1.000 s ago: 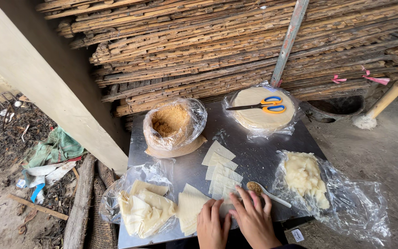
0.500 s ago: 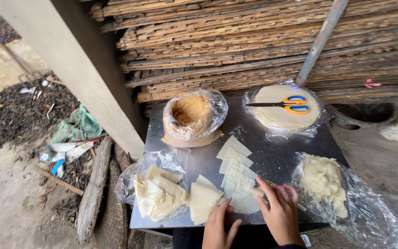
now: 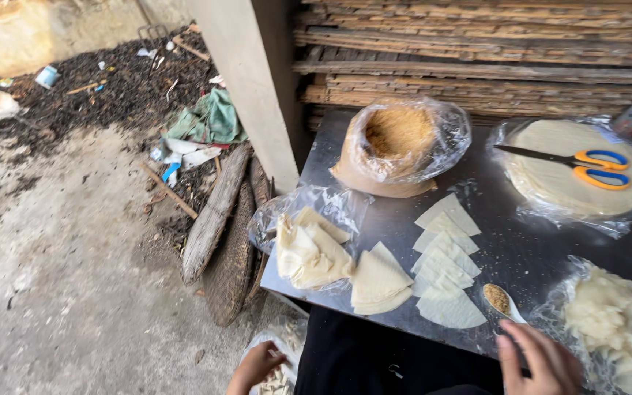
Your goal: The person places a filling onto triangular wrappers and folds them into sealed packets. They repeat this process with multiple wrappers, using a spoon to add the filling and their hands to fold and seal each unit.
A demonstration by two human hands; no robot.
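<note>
A metal desk (image 3: 535, 252) is being used outdoors, set against a wall of stacked bamboo slats (image 3: 477, 51) beside a concrete post (image 3: 246, 80), with bare ground and litter lying to the left of it. The desk serves as the landmark: at its far edge a bag of brown crumbs (image 3: 400, 143) is being kept rolled open, and to the right of that a stack of round wrappers (image 3: 576, 175) is being weighed down by orange-handled scissors (image 3: 583, 159). Along the middle, cut triangular wrappers (image 3: 444, 267) are being laid in an overlapping row, apparently so that each can be lifted singly. At the near left edge folded pieces (image 3: 309, 252) are being gathered on plastic. A spoon (image 3: 502, 301) loaded with crumbs is being rested at the near edge, with white dough (image 3: 612, 322) just right of it. The right hand (image 3: 543, 362) is being held at that edge, fingers loosely curled about the spoon's handle, though the grip cannot be told for certain. The left hand (image 3: 257, 366) is being lowered below the desk, fingers closed on a bag of pale pieces (image 3: 279, 373).
</note>
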